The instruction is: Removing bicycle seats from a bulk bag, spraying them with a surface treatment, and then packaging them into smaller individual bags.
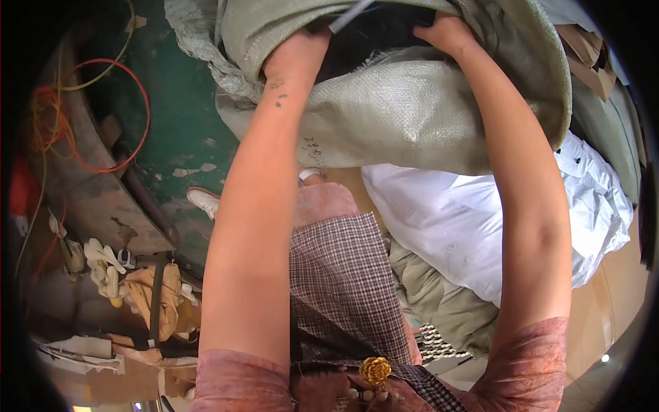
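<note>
Both my arms reach up to the top of the picture. My left hand (296,51) grips the rim of a large grey-green woven sack (405,117), its fingers tucked over the edge into the dark opening. On the opposite rim my right hand (446,31) holds the sack's mouth too. A thin grey rod (350,15) sticks out of the opening between the two hands. What lies inside the sack is dark and hidden.
A white cloth bundle (480,220) lies under the sack, with olive fabric (439,302) below it. A green floor (171,123) with red and yellow cables (103,117) is at left. White gloves (103,264) and tan cloth (147,295) sit lower left. My white shoe (204,201) shows.
</note>
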